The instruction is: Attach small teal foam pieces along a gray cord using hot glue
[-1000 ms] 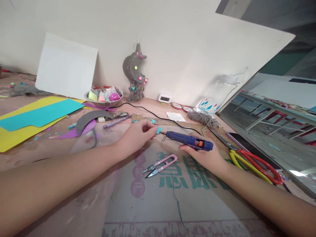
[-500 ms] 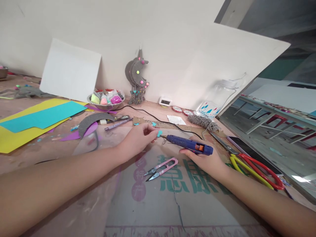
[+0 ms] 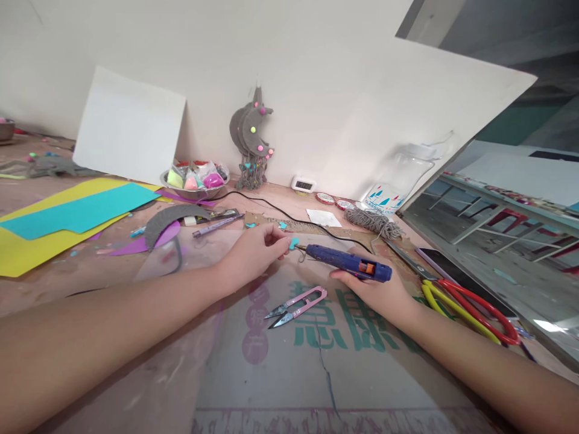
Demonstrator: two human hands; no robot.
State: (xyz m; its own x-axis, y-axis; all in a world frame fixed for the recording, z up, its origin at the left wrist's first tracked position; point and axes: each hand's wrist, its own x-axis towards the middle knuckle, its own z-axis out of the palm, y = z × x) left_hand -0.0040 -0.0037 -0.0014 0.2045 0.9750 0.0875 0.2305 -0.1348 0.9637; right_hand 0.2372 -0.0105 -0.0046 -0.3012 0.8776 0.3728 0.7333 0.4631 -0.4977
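Between the left forearm (image 3: 136,328) and right forearm (image 3: 479,364), the near stretch of printed sheet (image 3: 266,386) leaves a hand open room. Farther in, pink snips (image 3: 301,310) obstruct the middle, below the glue gun (image 3: 346,260). Beyond, a black cord (image 3: 289,213) cuts across; rightward, yarn (image 3: 373,223) and large scissors (image 3: 447,285) crowd the passage.

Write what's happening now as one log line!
left hand: pinching blue piece | right hand: holding glue gun, tip at piece | snips: lying between forearms | scissors: beside right forearm
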